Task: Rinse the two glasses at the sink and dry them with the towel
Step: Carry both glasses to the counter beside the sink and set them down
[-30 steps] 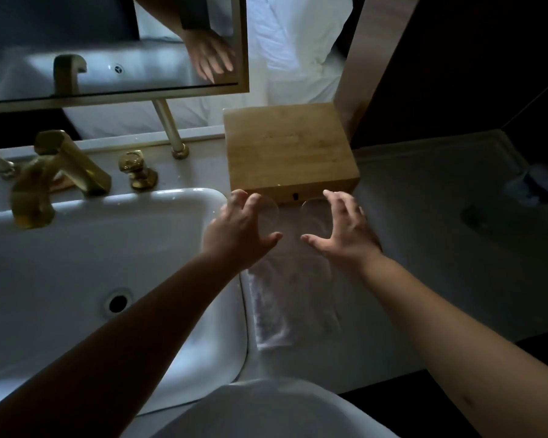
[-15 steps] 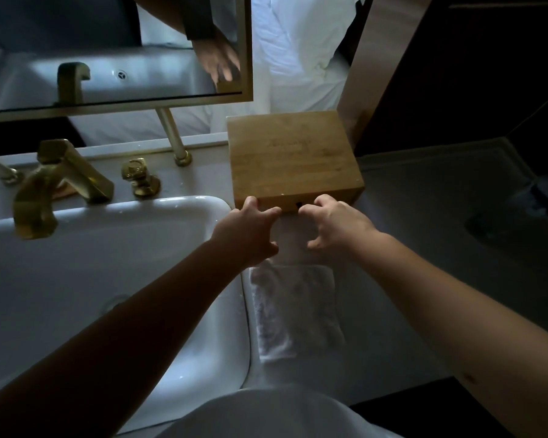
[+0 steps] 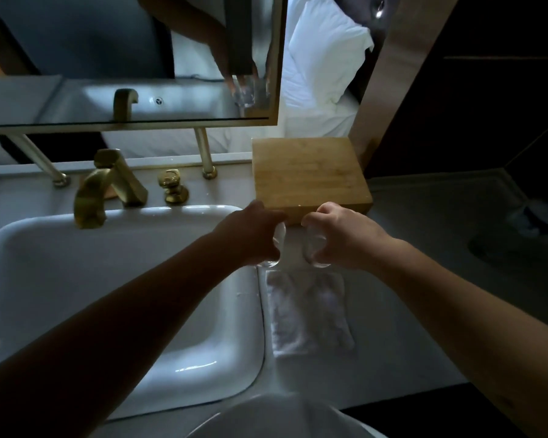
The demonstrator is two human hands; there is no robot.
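Two clear glasses are lifted just above the counter, right of the sink. My left hand [image 3: 250, 235] is closed around the left glass [image 3: 277, 248]. My right hand [image 3: 339, 235] grips the right glass [image 3: 314, 249]. Both glasses hang in front of the wooden box, over the far end of a folded white towel [image 3: 309, 314] that lies flat on the counter. The white sink [image 3: 114, 279] is to the left, with a brass faucet [image 3: 100, 188] behind it. Fingers hide most of each glass.
A wooden box [image 3: 307, 172] stands behind my hands. A brass knob [image 3: 173, 186] sits beside the faucet. A framed mirror [image 3: 130, 61] on brass legs rises at the back. Grey counter [image 3: 440, 248] stretches right, holding a dark object [image 3: 532, 213] at the far edge.
My hands were spread open over the glasses, then closed on them. Now both glasses are raised off the towel.
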